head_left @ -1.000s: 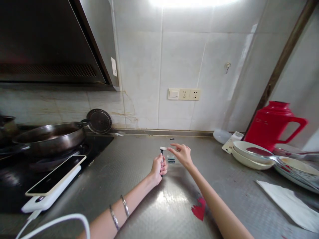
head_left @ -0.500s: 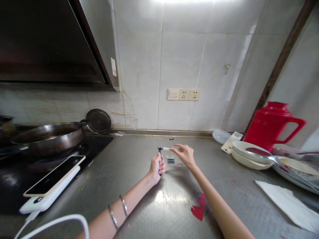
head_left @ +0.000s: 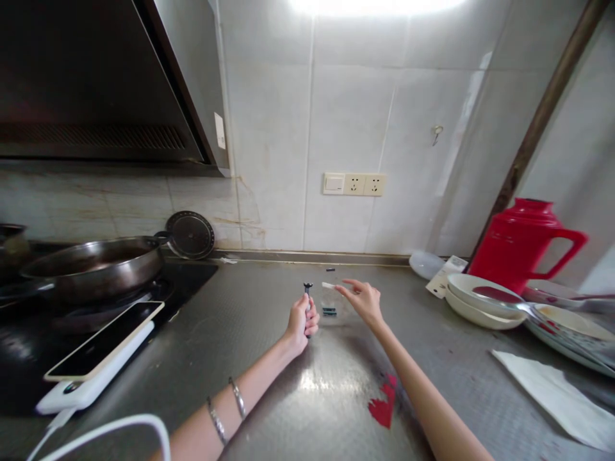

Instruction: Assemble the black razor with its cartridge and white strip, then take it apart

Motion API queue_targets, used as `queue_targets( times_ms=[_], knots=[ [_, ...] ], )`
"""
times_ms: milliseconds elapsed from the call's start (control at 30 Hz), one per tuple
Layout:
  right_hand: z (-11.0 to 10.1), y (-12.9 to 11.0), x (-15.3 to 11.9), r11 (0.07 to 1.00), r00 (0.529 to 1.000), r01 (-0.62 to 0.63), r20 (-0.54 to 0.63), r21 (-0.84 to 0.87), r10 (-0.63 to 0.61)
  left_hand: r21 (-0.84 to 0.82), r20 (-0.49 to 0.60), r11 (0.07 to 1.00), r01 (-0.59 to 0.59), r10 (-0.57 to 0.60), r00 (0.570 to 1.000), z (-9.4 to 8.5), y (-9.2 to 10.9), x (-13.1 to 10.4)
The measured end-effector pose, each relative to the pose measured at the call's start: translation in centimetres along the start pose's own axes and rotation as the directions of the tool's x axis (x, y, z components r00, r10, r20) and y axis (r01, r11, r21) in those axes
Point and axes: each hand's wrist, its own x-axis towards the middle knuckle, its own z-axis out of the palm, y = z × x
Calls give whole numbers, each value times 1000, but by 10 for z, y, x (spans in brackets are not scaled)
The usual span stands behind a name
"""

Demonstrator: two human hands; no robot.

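My left hand (head_left: 298, 325) is closed around the handle of a razor (head_left: 308, 288), held upright with its small dark head on top. Between thumb and fingertip, my right hand (head_left: 366, 303) pinches a short white stick (head_left: 328, 285); its exact kind is too small to make out. A gap separates the stick from the razor head. Just beyond my hands, a small clear pack (head_left: 329, 312) with dark strips in it lies on the metal counter (head_left: 269, 371). Farther back is a little dark piece (head_left: 330, 269).
On the left, a pan (head_left: 96, 266) sits on the stove, with a phone (head_left: 108, 339) on a white power bank (head_left: 96, 378) and its cable nearer me. Stacked bowls (head_left: 480, 310), a red thermos (head_left: 516, 246) and a white napkin (head_left: 552, 397) are at right. A red heart-shaped patch (head_left: 383, 406) marks the counter.
My right hand has drawn the white stick away to the right from the razor head, opening a gap. My left hand with the razor has stayed almost in place.
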Motion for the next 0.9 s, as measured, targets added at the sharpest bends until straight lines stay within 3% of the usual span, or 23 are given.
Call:
queue_targets(
  times_ms=[100, 300, 467, 633, 767, 900],
  knots=[
    [-3, 9, 5, 998, 998, -55, 18, 31, 54, -11, 18, 1000, -7, 7, 1000, -1, 6, 1],
    [2, 5, 13, 954, 980, -92, 194, 285, 37, 6, 42, 999, -38, 38, 998, -5, 17, 6],
    [6, -11, 4, 844, 913, -322, 377, 428, 157, 18, 101, 999, -51, 49, 994, -5, 23, 5],
    [5, -21, -3, 871, 923, -273, 367, 407, 118, 30, 148, 998, -61, 56, 987, -4, 26, 3],
    [5, -28, -8, 846, 901, -328, 408, 421, 146, 33, 169, 997, -68, 61, 984, -4, 28, 2],
    [7, -37, -20, 917, 882, -306, 439, 254, 172, 20, 190, 997, -73, 68, 979, -3, 29, 1]
  ],
)
